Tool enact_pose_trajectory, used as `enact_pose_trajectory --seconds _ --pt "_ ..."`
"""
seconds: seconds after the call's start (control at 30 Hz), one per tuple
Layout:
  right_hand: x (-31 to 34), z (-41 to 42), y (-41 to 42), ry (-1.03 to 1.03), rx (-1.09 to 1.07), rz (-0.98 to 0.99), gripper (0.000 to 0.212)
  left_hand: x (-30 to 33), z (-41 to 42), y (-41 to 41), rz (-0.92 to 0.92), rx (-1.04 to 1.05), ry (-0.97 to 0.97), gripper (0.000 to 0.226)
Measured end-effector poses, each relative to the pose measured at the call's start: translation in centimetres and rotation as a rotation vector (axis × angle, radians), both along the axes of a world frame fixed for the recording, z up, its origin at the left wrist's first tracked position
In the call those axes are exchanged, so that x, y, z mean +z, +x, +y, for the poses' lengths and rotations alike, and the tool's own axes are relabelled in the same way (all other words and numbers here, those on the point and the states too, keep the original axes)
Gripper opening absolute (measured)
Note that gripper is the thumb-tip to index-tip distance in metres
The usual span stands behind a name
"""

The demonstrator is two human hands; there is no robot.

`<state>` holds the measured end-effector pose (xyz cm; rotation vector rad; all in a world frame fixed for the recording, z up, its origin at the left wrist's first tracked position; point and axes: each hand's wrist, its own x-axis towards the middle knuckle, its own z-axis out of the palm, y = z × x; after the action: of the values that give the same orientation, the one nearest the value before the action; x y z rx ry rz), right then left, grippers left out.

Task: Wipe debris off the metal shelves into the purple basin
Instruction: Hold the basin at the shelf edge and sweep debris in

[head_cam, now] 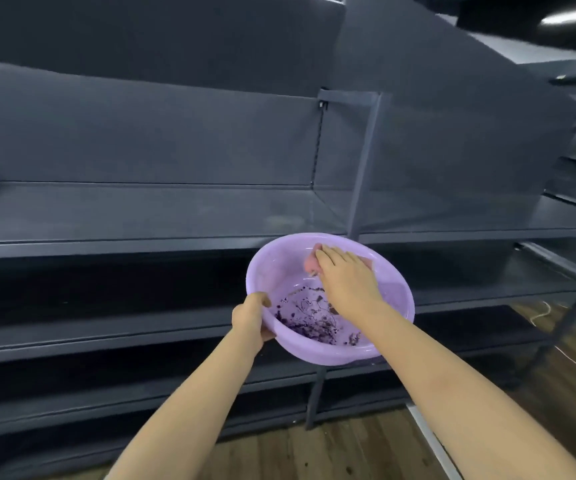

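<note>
Left hand [252,315] grips the near-left rim of the round purple plastic basin [272,271], thumb over the lip, fingers hidden underneath. Basin is held in the air, tilted toward the person, its far rim just below the front edge of the dark grey metal shelf [141,216]. Can't tell whether rim and shelf edge touch.

Right hand [345,277] reaches inside the basin with fingers lying fairly flat, pressing a pink cloth [311,263] against the far inner wall. Reads as pressing, not a curled grip; thumb side is hidden, so not certain.

Dark debris [309,322], crumbs and stringy bits, sits in the low part of the bowl, looks wet or stuck to the plastic.

Handling, judged:
- Basin: thin-walled plastic, light, probably flexes at the rim under a one-handed hold. Smooth, likely slick if wet. Best hold is the rolled rim, thumb on top, fingers under, as now. Too much tilt and the debris slides out over the near lip.
- Cloth: soft, limp, bunches up. Works under a flat palm for sweeping, needs a pinch to lift.
- Shelf: rigid, takes wiping pressure fine.

Wood-look floor [349,452] below the bottom shelves.
</note>
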<state>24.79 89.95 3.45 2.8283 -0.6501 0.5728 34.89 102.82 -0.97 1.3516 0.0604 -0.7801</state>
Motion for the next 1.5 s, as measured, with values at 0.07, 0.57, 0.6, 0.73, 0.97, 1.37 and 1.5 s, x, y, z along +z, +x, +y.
enact_pose_trajectory --seconds 0.07,0.57,0.6,0.73,0.97,1.37,1.5 --pt "0.1 2.9 3.3 0.01 0.04 0.006 0.056 -0.1 4.0 2.3 0.001 0.055 0.015 0.023" --pt "-2.6 32.2 26.7 0.121 0.423 -0.007 0.049 -4.3 37.7 19.1 -0.02 0.527 0.167 0.01" --pt "-2.7 34.0 27.7 0.133 0.457 -0.001 0.05 -4.6 39.4 19.7 -0.004 0.56 0.175 0.009" --pt "-3.0 39.6 31.5 0.13 0.59 0.031 0.053 -5.8 45.0 22.2 0.061 0.697 0.197 0.01" --pt "-3.7 45.0 38.0 0.138 0.713 0.06 0.054 -6.3 50.7 25.5 0.115 0.883 0.21 0.009" --pt "-2.8 46.2 54.6 0.112 0.79 0.076 0.05 -6.1 52.2 39.2 0.105 1.018 0.188 0.008" --pt "-2.0 44.4 60.8 0.122 0.78 0.086 0.048 -6.5 51.3 44.0 0.136 1.035 0.15 0.013"
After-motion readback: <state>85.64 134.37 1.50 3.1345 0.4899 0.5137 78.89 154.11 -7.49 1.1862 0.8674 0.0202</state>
